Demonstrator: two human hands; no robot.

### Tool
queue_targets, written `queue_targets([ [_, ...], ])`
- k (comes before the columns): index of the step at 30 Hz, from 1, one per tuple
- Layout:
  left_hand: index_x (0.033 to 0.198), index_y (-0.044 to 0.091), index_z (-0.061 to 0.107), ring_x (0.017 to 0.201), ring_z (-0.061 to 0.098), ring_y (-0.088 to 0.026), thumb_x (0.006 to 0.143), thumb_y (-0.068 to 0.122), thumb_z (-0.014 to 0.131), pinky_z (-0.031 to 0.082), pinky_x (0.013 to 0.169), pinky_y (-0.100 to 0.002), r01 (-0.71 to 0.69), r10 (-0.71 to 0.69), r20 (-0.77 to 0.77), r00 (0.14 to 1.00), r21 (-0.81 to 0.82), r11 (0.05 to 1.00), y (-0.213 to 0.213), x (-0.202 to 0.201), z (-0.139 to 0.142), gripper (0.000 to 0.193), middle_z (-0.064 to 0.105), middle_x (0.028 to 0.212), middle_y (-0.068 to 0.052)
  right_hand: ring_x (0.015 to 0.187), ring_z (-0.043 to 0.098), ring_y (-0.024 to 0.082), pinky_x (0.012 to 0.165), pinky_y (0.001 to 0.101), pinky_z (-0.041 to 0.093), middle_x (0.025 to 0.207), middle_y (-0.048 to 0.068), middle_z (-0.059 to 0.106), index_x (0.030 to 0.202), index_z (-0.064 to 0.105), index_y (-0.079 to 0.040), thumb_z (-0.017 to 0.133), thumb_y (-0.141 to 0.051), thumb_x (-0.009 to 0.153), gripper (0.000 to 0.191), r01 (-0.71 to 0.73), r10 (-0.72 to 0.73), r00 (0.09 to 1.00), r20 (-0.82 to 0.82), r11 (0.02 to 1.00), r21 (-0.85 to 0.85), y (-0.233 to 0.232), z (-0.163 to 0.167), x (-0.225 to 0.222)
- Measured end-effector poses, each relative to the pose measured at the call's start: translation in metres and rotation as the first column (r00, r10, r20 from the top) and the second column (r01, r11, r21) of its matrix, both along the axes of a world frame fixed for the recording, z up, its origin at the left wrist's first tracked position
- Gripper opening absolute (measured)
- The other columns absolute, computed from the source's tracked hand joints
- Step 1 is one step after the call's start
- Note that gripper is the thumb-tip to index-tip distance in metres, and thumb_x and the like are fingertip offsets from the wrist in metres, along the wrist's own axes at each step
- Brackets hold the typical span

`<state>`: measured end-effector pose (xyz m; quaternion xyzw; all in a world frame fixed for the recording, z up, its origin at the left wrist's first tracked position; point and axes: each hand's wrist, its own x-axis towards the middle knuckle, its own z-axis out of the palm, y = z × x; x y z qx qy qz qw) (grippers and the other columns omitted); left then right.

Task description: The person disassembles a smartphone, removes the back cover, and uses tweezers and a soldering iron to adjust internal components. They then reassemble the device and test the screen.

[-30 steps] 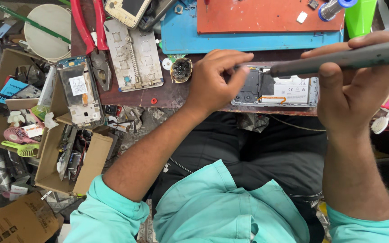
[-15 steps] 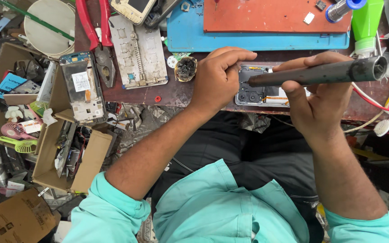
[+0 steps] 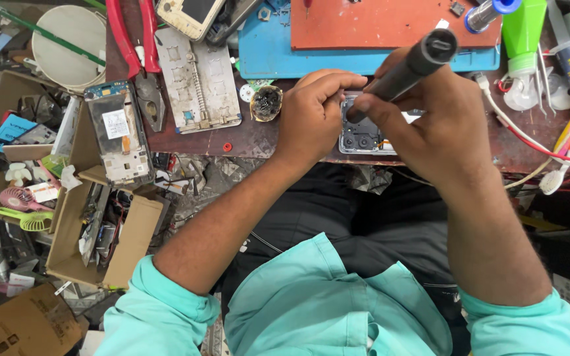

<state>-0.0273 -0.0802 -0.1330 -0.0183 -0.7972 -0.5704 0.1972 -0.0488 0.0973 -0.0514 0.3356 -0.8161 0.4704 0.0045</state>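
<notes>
An opened phone (image 3: 363, 137) lies at the near edge of the dark workbench (image 3: 245, 138), mostly hidden under both hands. My left hand (image 3: 315, 115) presses down on its left end, fingers curled over the frame. My right hand (image 3: 433, 125) grips a dark grey electric screwdriver (image 3: 407, 69), tilted up to the right, with its tip down on the phone near the left fingertips. Just left of my left hand sits a small round dish of screws (image 3: 266, 103).
A blue mat (image 3: 265, 56) and a red mat (image 3: 377, 23) lie at the back. A metal clamp plate (image 3: 196, 79), red-handled pliers (image 3: 133, 36) and a stripped phone frame (image 3: 119, 132) lie left. Cardboard boxes of parts (image 3: 100, 231) stand lower left; cables, tubes and a green bottle (image 3: 522, 39) crowd the right.
My right hand has moved left and swung the screwdriver from lying nearly flat to standing steeply, its tip now down on the phone. My left hand has stayed on the phone.
</notes>
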Motion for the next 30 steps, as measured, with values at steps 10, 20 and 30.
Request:
queue_targets([
  [10, 0.103, 0.009, 0.078, 0.1, 0.074, -0.025, 0.091, -0.004, 0.06, 0.059, 0.089, -0.036, -0.023, 0.02, -0.043, 0.999, -0.071, 0.997, -0.001, 0.001, 0.0, 0.025, 0.077, 0.104, -0.009, 0.099, 0.077, 0.017, 0.086, 0.03, 0.066, 0.106, 0.009, 0.071, 0.119, 0.059, 0.0, 0.08, -0.01, 0.105, 0.027, 0.051, -0.051, 0.999, 0.007, 0.998, -0.02, -0.009, 0.002, 0.003],
  [20, 0.101, 0.007, 0.077, 0.088, 0.073, -0.023, 0.084, -0.002, 0.068, 0.058, 0.074, -0.032, -0.01, 0.01, -0.003, 1.0, -0.054, 0.998, 0.001, -0.003, 0.005, 0.022, 0.078, 0.1, -0.008, 0.091, 0.076, 0.022, 0.077, 0.0322, 0.062, 0.1, 0.011, 0.072, 0.115, 0.062, -0.002, 0.076, -0.016, 0.097, 0.026, 0.077, -0.075, 0.996, 0.049, 0.997, -0.027, -0.015, 0.005, 0.007],
  [30, 0.099, 0.009, 0.079, 0.086, 0.071, -0.02, 0.087, 0.002, 0.069, 0.058, 0.07, -0.03, -0.008, 0.01, 0.038, 0.999, -0.065, 0.998, 0.003, -0.005, 0.013, 0.017, 0.077, 0.1, -0.006, 0.102, 0.07, 0.022, 0.096, 0.0337, 0.057, 0.111, 0.015, 0.07, 0.125, 0.051, -0.006, 0.064, -0.033, 0.115, 0.031, 0.148, -0.115, 0.989, 0.095, 0.831, -0.537, 0.022, -0.038, -0.003],
])
